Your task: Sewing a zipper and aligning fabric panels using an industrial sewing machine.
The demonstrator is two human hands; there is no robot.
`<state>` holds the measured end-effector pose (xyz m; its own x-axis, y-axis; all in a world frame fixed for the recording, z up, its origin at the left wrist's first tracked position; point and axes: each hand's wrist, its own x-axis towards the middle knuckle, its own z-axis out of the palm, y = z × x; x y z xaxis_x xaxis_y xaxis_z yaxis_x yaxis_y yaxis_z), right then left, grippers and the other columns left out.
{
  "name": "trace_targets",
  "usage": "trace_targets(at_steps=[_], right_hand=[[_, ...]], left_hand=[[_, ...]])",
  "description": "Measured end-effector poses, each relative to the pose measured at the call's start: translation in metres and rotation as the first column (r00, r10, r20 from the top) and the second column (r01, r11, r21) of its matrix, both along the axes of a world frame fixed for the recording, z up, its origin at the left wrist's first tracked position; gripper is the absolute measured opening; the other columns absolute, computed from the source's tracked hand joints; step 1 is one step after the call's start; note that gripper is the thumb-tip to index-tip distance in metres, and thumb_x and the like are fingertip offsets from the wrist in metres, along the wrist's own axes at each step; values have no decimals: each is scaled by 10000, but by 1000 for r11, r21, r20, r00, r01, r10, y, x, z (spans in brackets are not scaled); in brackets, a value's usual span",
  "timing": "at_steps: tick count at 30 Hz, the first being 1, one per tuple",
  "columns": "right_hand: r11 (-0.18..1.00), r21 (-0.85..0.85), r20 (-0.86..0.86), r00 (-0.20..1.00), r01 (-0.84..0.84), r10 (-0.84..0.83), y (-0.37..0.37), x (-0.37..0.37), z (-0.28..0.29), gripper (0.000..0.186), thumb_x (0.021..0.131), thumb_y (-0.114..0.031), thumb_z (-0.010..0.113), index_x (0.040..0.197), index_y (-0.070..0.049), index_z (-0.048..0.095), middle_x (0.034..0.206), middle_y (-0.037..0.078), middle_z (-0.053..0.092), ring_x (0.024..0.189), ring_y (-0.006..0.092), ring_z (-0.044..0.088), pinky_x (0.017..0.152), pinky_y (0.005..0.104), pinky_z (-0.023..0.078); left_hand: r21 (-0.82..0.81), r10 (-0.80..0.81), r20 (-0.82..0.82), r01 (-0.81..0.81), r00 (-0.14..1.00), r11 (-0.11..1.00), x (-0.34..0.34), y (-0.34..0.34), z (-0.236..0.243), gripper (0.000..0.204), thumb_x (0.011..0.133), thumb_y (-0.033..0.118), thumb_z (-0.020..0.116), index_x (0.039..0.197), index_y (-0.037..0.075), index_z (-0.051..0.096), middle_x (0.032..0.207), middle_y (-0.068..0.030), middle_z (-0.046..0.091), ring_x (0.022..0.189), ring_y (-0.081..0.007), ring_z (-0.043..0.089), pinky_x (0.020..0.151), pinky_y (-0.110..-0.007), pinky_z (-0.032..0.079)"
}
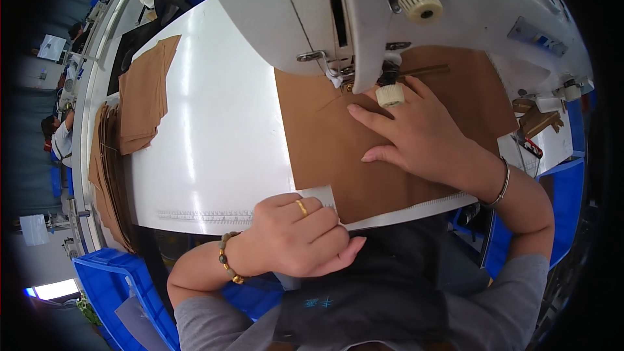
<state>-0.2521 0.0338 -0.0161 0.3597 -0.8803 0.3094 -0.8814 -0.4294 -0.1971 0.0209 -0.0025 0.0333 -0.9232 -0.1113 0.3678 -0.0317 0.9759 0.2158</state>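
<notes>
A piece of brown cloth (312,149) lies under the needle area of a white sewing machine (266,19). My right hand (416,130) rests on this cloth beside the presser foot (344,78), its fingers spread and partly behind a cream knob (390,95). At the table's front edge, my left hand (299,234) is closed with the fingers curled in, near the cloth's lower left corner. Whatever it may hold is hidden. A dark narrow strip (429,70) shows on the cloth past my right fingertips.
Brown cloth pieces (148,94) lie stacked on the left of the white table (214,117), and another pile (107,169) hangs at its left edge. Blue bins (120,286) stand below on both sides. A red-and-black tool (532,147) and brown scraps (539,120) lie at right.
</notes>
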Motion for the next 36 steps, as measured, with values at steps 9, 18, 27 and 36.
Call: trace_targets(at_steps=[9, 18, 27, 36], right_hand=[[995, -96, -14, 1000, 1, -2, -15, -1, 1, 470, 824, -387, 818, 1181, -87, 763, 1108, 88, 656, 1114, 277, 624, 1135, 547, 418], [987, -159, 102, 994, -15, 32, -17, 3, -4, 337, 824, -291, 819, 1082, -81, 765, 1045, 92, 649, 1053, 267, 630, 1112, 435, 452], [991, -132, 84, 996, -11, 22, -20, 5, -1, 334, 794, -264, 838, 1048, -62, 763, 1073, 75, 667, 1025, 256, 660, 1093, 427, 461], [990, -138, 70, 998, 17, -8, -20, 6, -3, 321, 799, -254, 842, 1049, -73, 755, 1091, 81, 678, 1022, 268, 667, 1097, 443, 464]], left_hand=[[-124, 452, 132, -438, 882, 890, -46, -44, -35, 829, 755, 568, 818, 1332, -8, 667, 1444, -131, 635, 1363, -323, 577, 1115, -459, 438], [-88, 429, 100, -422, 898, 902, -43, -48, -40, 797, 756, 576, 819, 1275, -16, 700, 1396, -134, 667, 1329, -324, 604, 1126, -458, 439], [-52, 424, 123, -421, 897, 906, -43, -51, -40, 812, 797, 616, 753, 1310, -12, 693, 1438, -116, 649, 1327, -308, 589, 1139, -527, 413], [-86, 412, 79, -406, 908, 910, -45, -54, -40, 795, 745, 560, 826, 1263, -30, 703, 1382, -137, 671, 1293, -340, 607, 1104, -466, 457]])
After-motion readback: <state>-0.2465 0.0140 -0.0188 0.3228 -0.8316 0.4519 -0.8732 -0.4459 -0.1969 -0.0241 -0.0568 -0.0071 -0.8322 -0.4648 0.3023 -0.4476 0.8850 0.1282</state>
